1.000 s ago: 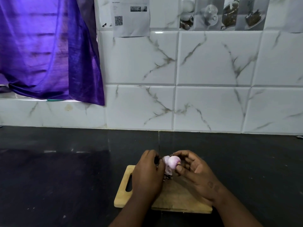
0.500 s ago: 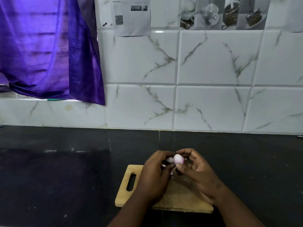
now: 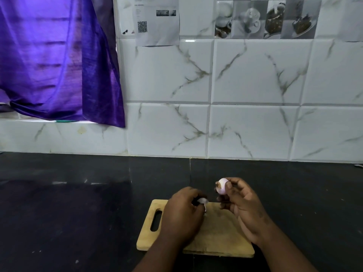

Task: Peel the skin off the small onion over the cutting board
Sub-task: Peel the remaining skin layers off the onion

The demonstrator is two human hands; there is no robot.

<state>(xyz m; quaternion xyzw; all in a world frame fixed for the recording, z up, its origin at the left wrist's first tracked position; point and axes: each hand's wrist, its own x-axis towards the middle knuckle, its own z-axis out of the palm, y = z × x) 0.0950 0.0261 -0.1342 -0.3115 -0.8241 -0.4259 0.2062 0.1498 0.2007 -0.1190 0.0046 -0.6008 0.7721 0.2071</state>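
hands now apart, onion point(image 3: 222, 185) in right grip point(image 3: 240, 201)

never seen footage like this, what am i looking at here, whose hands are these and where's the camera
There is no machine here: a person wears a wide-angle camera on the head, looking forward and down, so you see their own two bare hands. The right hand holds a small onion up in its fingertips. The left hand is lower, over a wooden cutting board, pinching what looks like a piece of onion skin. The board, with a handle slot at its left end, lies on a dark countertop. Behind are marble-patterned wall tiles and a purple curtain on the left.
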